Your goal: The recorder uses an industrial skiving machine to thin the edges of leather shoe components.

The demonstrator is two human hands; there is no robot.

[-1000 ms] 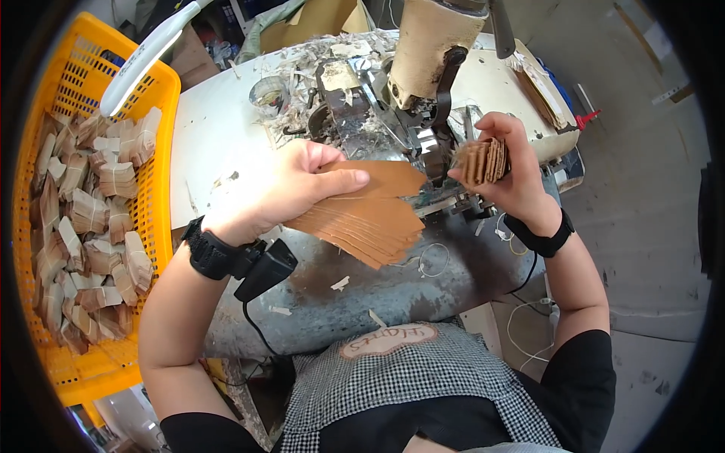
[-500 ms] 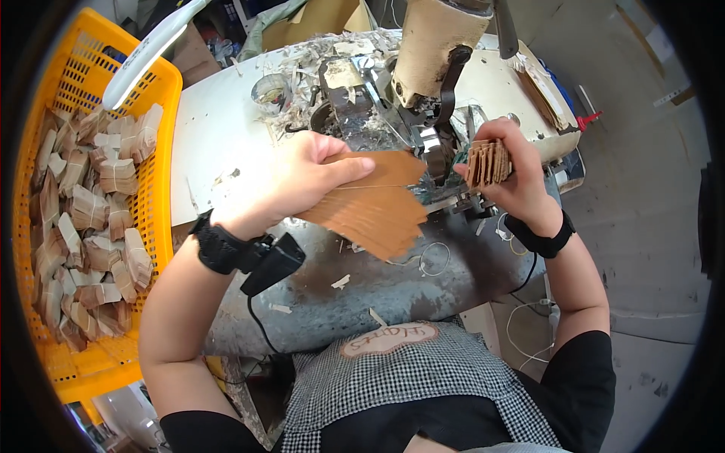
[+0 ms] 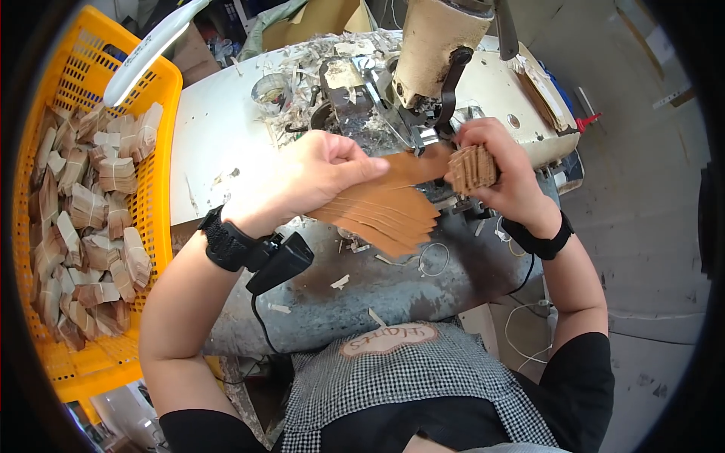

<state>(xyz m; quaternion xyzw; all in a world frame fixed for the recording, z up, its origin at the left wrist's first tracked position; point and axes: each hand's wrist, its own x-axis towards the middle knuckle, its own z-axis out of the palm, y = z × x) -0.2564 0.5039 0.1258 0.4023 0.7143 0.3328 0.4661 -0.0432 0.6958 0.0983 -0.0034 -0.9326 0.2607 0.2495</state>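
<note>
My left hand (image 3: 325, 170) pinches a fanned stack of flat brown leather-like pieces (image 3: 385, 215), thumb on top. From the top of the fan, one brown piece (image 3: 419, 164) reaches right to the machine (image 3: 442, 68). My right hand (image 3: 502, 162) is closed around a thick bundle of brown strips (image 3: 473, 169), their layered ends facing left. The right fingers are beside the far end of that extended piece; whether they also grip it is hidden. Both hands are just in front of the machine's head.
A yellow plastic basket (image 3: 162, 72) with several banded bundles of pale pieces (image 3: 87, 208) stands at left. Scraps litter the machine table (image 3: 204, 143) around a clear round cup (image 3: 270, 94). A white lamp arm (image 3: 151, 53) hangs over the basket. A loose cord (image 3: 260, 321) drops from my left wrist.
The fan has shifted slightly right, and its top piece now stretches out toward the machine. My right hand has moved a little left with its bundle, closer to that piece.
</note>
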